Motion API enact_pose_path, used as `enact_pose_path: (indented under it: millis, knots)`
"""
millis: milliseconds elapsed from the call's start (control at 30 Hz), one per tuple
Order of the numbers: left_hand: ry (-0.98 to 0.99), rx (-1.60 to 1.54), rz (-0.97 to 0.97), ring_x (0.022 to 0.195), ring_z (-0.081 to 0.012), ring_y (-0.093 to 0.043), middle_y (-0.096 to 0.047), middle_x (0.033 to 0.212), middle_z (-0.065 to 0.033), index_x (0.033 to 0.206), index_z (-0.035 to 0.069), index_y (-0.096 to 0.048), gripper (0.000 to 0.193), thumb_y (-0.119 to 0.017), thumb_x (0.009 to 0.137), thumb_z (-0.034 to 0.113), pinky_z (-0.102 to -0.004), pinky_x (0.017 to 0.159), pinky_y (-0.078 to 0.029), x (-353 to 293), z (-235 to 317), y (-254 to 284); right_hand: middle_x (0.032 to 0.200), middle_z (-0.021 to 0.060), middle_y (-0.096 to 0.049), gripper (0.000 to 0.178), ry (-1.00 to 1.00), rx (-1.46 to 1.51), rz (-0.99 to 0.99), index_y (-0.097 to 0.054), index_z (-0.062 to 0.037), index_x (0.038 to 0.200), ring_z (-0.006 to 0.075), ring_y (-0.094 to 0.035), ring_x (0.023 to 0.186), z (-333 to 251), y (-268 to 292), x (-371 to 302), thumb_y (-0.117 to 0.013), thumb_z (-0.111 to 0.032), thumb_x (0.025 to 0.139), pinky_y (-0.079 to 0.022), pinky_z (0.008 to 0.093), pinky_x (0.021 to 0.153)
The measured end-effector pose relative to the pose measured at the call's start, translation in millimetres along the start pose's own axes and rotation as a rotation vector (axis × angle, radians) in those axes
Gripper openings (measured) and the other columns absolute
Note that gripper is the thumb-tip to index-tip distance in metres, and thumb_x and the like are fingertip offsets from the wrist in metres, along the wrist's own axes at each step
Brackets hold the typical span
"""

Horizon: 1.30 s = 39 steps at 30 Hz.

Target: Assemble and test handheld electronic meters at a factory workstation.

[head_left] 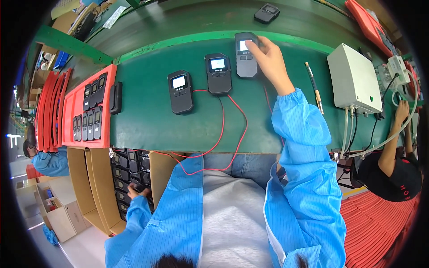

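My right hand (271,59) is closed on a black handheld meter (246,67) with a lit screen, at the back of the green bench; the thumb lies over part of its screen. To its left lie a second black meter (219,82), lit and joined to red and black wires (244,127), and a third lit black meter (181,98). Down at the lower left, my left hand (138,191) reaches into a cardboard box (102,183) packed with several dark meters (121,173). Its fingers are closed on one black meter (140,184) there, partly hidden by the hand.
A red foam tray (68,120) with several meters stands at the bench's left, a black device (115,97) beside it. Rightward are a pen (316,89) and a white box (353,78) with hoses. Another meter (267,13) lies beyond the rail. A co-worker's arm (389,143) reaches in at right.
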State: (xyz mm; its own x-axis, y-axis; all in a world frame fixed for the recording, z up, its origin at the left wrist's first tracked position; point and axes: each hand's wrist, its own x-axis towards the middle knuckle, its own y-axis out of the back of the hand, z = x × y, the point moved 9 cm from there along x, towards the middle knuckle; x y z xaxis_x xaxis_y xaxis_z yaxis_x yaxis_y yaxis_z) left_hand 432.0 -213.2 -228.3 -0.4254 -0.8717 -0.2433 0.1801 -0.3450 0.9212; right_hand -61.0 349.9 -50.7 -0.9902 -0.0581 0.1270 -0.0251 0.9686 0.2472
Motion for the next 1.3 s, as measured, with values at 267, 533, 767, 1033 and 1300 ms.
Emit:
enact_pose_path:
  millis: [267,533,767,1033,1300]
  knots:
    - [-0.976,0.030,-0.136,0.122,-0.0299,-0.046,-0.047,0.127,-0.0150,0.131,0.003,-0.040,0.083,-0.076,0.056,0.005,-0.0395,0.108,-0.035,-76,298,130,0.085,0.0061,-0.068,0.055,0.024,0.022,-0.015,-0.054,0.0085,0.124,0.0071,-0.058,0.073,7,1,8,-0.066,-0.033,0.090,-0.044,0.0220,0.065]
    - [-1.393,-0.096,-0.040,0.126,-0.0387,-0.042,-0.044,0.132,-0.0212,0.139,0.011,-0.037,0.096,-0.083,0.054,0.014,-0.0448,0.107,-0.036,-13,513,102,0.089,0.0060,-0.069,0.048,0.043,0.037,-0.047,-0.056,0.0068,0.121,0.0066,-0.059,0.077,17,-7,6,-0.066,-0.031,0.091,-0.045,0.0218,0.066]
    - [-1.069,0.136,-0.153,0.127,-0.0436,-0.041,-0.035,0.138,-0.0262,0.143,0.021,-0.032,0.105,-0.086,0.053,0.019,-0.0495,0.108,-0.036,57,581,22,0.092,0.0070,-0.069,0.055,0.016,-0.011,-0.042,-0.053,0.0085,0.126,0.0070,-0.059,0.081,9,-7,5,-0.067,-0.031,0.091,-0.045,0.0217,0.068]
    - [-1.604,-0.027,0.218,0.135,-0.0369,-0.035,-0.033,0.146,-0.0206,0.147,0.015,-0.029,0.098,-0.084,0.068,0.033,-0.0469,0.112,-0.032,-67,585,59,0.081,0.0061,-0.067,0.052,0.006,-0.209,0.054,-0.057,0.0070,0.125,0.0071,-0.057,0.070,14,24,12,-0.067,-0.030,0.089,-0.044,0.0235,0.061]
    - [-1.612,0.010,-0.272,0.142,-0.0399,-0.022,-0.026,0.151,-0.0243,0.151,0.008,-0.018,0.121,-0.083,0.062,0.056,-0.0544,0.116,-0.019,-160,566,-8,0.075,0.0069,-0.066,0.052,0.024,-0.317,0.039,-0.062,0.0032,0.121,0.0100,-0.058,0.066,23,35,14,-0.068,-0.035,0.087,-0.046,0.0265,0.060]
